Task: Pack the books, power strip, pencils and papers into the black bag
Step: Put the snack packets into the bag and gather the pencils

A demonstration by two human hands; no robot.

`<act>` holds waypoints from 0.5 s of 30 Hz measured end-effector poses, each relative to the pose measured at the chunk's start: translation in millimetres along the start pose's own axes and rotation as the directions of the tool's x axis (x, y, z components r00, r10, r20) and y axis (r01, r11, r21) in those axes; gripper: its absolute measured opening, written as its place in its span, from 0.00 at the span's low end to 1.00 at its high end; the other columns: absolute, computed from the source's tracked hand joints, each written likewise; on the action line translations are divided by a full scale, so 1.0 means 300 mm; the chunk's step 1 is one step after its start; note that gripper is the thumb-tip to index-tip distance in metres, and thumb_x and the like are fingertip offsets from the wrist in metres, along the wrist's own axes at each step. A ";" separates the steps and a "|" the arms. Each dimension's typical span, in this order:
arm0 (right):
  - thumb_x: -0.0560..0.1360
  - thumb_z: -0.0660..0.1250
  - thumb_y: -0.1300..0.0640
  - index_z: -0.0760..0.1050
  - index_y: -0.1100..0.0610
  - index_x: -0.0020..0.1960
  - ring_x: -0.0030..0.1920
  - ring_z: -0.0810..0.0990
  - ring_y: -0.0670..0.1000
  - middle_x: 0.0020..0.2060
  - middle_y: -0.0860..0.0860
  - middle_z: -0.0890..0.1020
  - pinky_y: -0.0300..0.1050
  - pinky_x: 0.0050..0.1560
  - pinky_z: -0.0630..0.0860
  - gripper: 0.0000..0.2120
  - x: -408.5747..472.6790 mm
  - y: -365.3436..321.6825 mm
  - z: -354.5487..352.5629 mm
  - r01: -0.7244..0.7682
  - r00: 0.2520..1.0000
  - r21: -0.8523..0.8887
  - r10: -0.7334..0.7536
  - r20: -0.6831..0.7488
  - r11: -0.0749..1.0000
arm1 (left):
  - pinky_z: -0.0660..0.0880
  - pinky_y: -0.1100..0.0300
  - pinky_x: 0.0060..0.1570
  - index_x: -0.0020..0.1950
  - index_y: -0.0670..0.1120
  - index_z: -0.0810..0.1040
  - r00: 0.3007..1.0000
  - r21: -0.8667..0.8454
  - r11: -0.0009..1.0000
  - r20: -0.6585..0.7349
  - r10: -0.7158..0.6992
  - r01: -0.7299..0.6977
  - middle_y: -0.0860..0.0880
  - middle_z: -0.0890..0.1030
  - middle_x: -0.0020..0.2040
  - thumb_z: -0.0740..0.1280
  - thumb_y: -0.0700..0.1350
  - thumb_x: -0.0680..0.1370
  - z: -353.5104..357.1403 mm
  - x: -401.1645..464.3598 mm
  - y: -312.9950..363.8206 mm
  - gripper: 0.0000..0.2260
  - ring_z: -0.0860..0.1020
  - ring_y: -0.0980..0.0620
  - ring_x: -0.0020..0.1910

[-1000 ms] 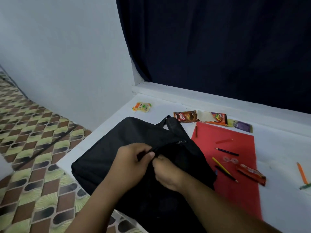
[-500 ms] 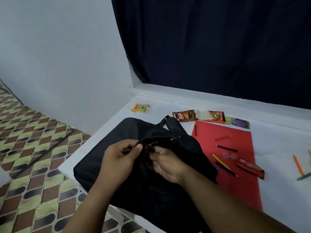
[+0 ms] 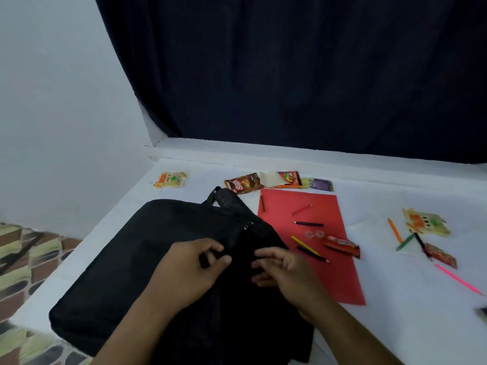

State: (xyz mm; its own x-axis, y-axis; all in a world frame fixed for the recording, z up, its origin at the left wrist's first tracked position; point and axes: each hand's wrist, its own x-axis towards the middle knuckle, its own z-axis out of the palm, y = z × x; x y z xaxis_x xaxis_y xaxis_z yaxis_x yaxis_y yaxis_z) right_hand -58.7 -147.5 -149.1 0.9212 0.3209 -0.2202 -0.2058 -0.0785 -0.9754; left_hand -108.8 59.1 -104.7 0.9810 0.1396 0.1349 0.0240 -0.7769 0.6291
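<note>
The bag [image 3: 147, 259] lies at the worktop's [image 3: 395, 299] left edge; the paper sheet [image 3: 324, 275] lies just right of it, pencils [image 3: 307, 223] on it, snack wrappers [image 3: 243, 185] behind.
</note>
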 end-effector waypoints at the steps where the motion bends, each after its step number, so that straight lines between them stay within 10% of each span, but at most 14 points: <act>1: 0.80 0.62 0.67 0.80 0.57 0.55 0.41 0.86 0.54 0.45 0.55 0.86 0.43 0.43 0.82 0.10 -0.011 0.001 -0.029 0.031 0.996 0.021 -0.029 -0.081 0.999 | 0.78 0.58 0.50 0.52 0.58 0.83 0.995 0.046 0.998 -0.086 0.056 -0.052 0.63 0.82 0.42 0.71 0.62 0.73 0.010 0.020 0.000 0.12 0.79 0.62 0.44; 3: 0.81 0.63 0.65 0.80 0.55 0.53 0.42 0.86 0.51 0.44 0.51 0.86 0.43 0.46 0.82 0.10 -0.018 0.018 -0.100 0.089 0.963 -0.035 -0.095 -0.253 0.995 | 0.67 0.51 0.64 0.58 0.60 0.80 0.980 0.180 0.980 -0.161 0.114 -0.085 0.63 0.77 0.58 0.64 0.70 0.71 0.048 0.062 -0.005 0.22 0.73 0.57 0.63; 6: 0.79 0.63 0.65 0.80 0.49 0.55 0.52 0.81 0.42 0.50 0.41 0.83 0.39 0.54 0.75 0.13 0.009 0.087 -0.231 0.102 0.867 -0.446 -0.299 -0.398 0.889 | 0.50 0.42 0.72 0.73 0.63 0.66 0.996 0.398 0.917 0.089 -0.025 -0.013 0.55 0.61 0.78 0.50 0.79 0.66 0.138 0.109 -0.027 0.40 0.51 0.48 0.79; 11: 0.75 0.61 0.66 0.64 0.50 0.74 0.77 0.57 0.55 0.76 0.51 0.62 0.57 0.72 0.63 0.29 0.113 0.219 -0.428 -0.118 0.918 -0.838 -0.264 -0.297 0.532 | 0.42 0.36 0.71 0.80 0.58 0.53 0.968 0.641 0.761 0.241 -0.074 -0.102 0.48 0.50 0.82 0.54 0.78 0.70 0.220 0.144 -0.043 0.43 0.40 0.38 0.79; 15: 0.76 0.59 0.57 0.72 0.52 0.68 0.69 0.68 0.56 0.66 0.52 0.75 0.57 0.61 0.68 0.20 0.120 0.293 -0.460 -0.155 0.869 -0.888 -0.368 -0.331 0.432 | 0.44 0.37 0.70 0.79 0.58 0.60 0.980 0.634 0.767 0.197 -0.038 -0.098 0.49 0.56 0.81 0.57 0.74 0.69 0.230 0.142 -0.059 0.41 0.45 0.39 0.80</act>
State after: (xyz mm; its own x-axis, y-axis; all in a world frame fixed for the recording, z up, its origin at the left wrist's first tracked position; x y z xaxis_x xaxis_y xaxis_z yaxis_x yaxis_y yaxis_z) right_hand 2.0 -273.1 -241.8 0.9855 -0.0042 0.1693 0.0617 -0.9221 -0.3820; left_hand -54.3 36.5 -163.0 0.9981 0.0451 -0.0430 0.0445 -0.9989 -0.0163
